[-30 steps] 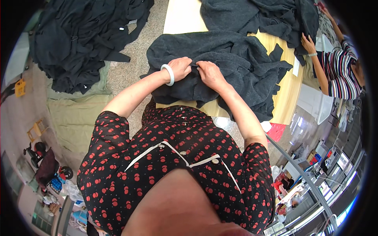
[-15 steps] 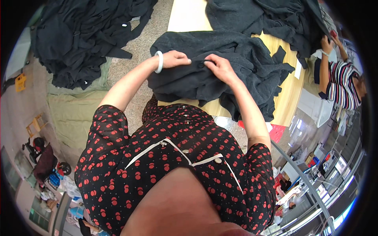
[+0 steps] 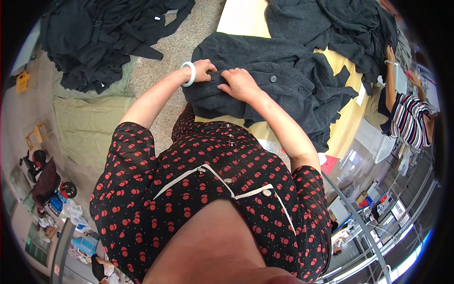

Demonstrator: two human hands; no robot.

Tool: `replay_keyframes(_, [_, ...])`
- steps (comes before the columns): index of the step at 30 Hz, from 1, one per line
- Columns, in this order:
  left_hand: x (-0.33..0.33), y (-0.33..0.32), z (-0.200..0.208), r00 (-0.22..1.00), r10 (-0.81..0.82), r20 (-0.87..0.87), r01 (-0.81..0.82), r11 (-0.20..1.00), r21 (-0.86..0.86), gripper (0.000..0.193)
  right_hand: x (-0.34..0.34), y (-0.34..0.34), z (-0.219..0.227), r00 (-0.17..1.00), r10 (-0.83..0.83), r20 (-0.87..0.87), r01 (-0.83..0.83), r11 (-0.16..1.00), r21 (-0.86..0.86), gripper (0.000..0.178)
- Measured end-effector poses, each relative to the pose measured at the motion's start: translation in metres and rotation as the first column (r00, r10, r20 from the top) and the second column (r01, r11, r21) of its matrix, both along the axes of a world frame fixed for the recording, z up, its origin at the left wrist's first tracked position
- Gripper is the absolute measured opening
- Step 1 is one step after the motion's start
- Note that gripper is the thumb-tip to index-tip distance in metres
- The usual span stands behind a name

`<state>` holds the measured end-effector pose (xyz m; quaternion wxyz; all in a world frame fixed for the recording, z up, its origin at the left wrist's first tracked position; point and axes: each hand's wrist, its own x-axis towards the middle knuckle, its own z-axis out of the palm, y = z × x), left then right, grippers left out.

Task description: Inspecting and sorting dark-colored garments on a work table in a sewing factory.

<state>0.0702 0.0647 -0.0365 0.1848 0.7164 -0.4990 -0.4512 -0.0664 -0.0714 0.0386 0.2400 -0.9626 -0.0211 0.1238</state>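
Note:
A dark charcoal-grey buttoned coat (image 3: 279, 59) lies spread over the wooden table in front of me. Its front edge runs crosswise, with a round dark button (image 3: 273, 79) showing to the right of my hands. At the coat's left part, my left hand (image 3: 202, 71), with a pale bangle at the wrist, has its fingers bent closed on the cloth near that edge. Close beside it, my right hand (image 3: 240, 85) rests palm down on the coat, its thumb apart from the fingers. What lies beneath the right palm is hidden.
More dark garments (image 3: 331, 23) are heaped on the far side of the table (image 3: 347, 128). A large dark pile of clothes (image 3: 94, 42) lies on green cloth (image 3: 94, 113) at left. At right, another person in a striped top (image 3: 411, 118) reaches toward the far garments.
My right hand has moved left from the button toward my left hand, spreading over the cloth. The coat's front edge lies flatter, with more buttons visible. The co-worker's arms have shifted.

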Motion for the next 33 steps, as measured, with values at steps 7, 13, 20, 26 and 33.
replay_keyframes(7, [-0.013,0.008,0.007,0.994,-0.008,0.105,0.006,1.000,0.017,0.041,0.005,0.019,-0.024,0.947,-0.150,-0.284,0.190,0.974,0.119,0.038])
replay_keyframes(13, [-0.008,0.020,-0.014,0.998,-0.067,-0.002,0.066,0.987,-0.148,0.031,0.010,0.029,-0.016,0.966,-0.068,-0.248,0.093,0.992,0.090,0.018])
replay_keyframes(20, [-0.015,0.018,-0.022,0.989,0.123,0.077,-0.095,0.951,-0.295,0.022,-0.001,0.038,-0.018,0.988,-0.111,0.105,0.107,0.993,0.042,0.007])
replay_keyframes(26, [-0.016,0.010,0.007,0.797,0.458,-0.394,-0.530,0.843,-0.093,0.026,0.000,0.035,-0.001,0.960,-0.189,0.206,0.160,0.975,0.151,0.009])
replay_keyframes(33, [-0.023,0.008,0.011,0.814,0.462,-0.351,-0.516,0.853,-0.074,0.028,-0.003,0.029,0.005,0.948,-0.239,0.210,0.219,0.969,0.114,0.012])
